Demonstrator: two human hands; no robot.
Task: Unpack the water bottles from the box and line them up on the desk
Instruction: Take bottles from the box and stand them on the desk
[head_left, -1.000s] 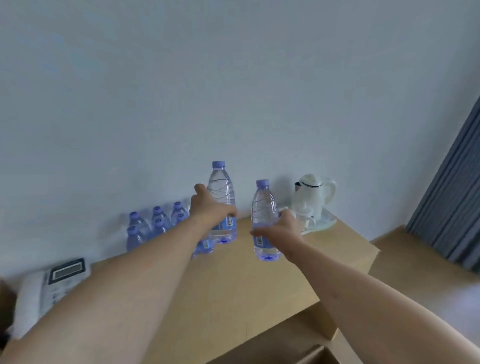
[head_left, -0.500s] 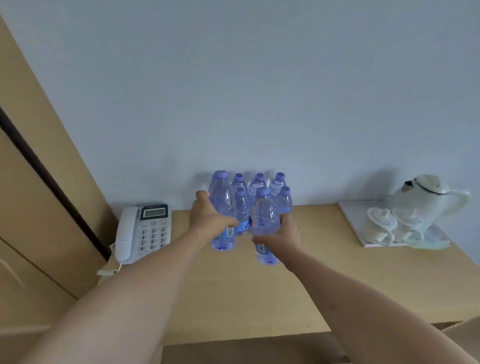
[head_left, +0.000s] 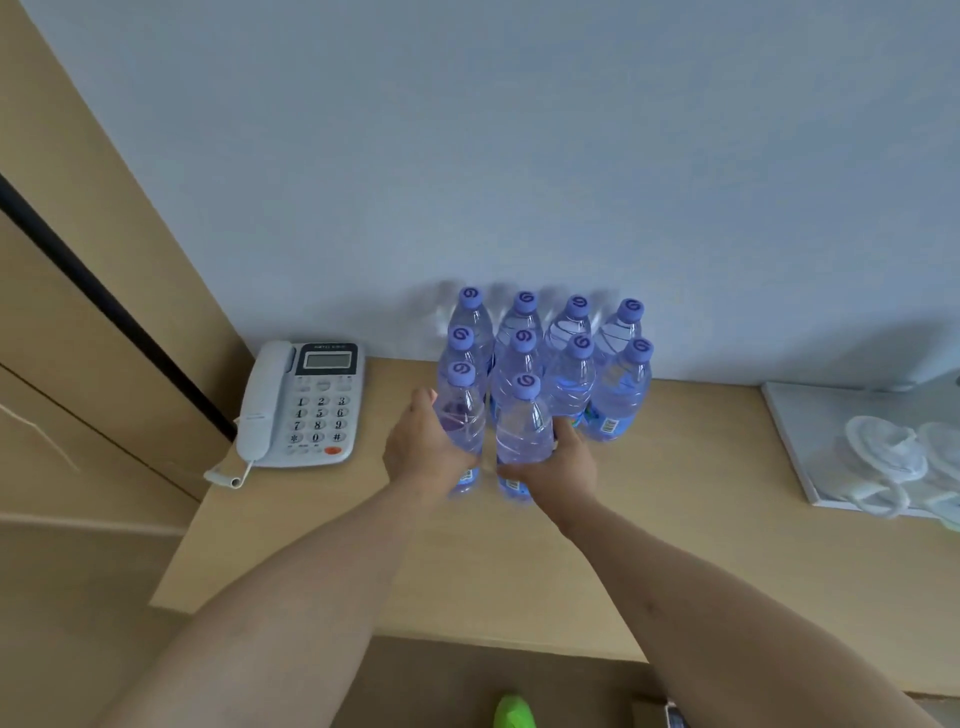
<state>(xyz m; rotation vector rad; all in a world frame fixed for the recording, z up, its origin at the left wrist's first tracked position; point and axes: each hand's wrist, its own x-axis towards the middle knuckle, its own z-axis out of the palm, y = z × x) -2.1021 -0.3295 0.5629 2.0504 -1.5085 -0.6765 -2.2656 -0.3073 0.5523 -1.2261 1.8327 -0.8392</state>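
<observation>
Clear plastic purple-capped bottles (head_left: 540, 343) gain a third row: left hand (head_left: 423, 449) and right hand (head_left: 566, 465), fingers wrapped round one each, have just brought them down to the tan wooden desk (head_left: 649, 545)

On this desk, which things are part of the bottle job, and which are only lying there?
Part of the job:
- bottle in the left hand, gripped by the left hand
- bottle in the right hand, gripped by the right hand
- eight standing bottles behind, by the wall
- desk

Only lying there:
- telephone
- white tray with cups
</observation>
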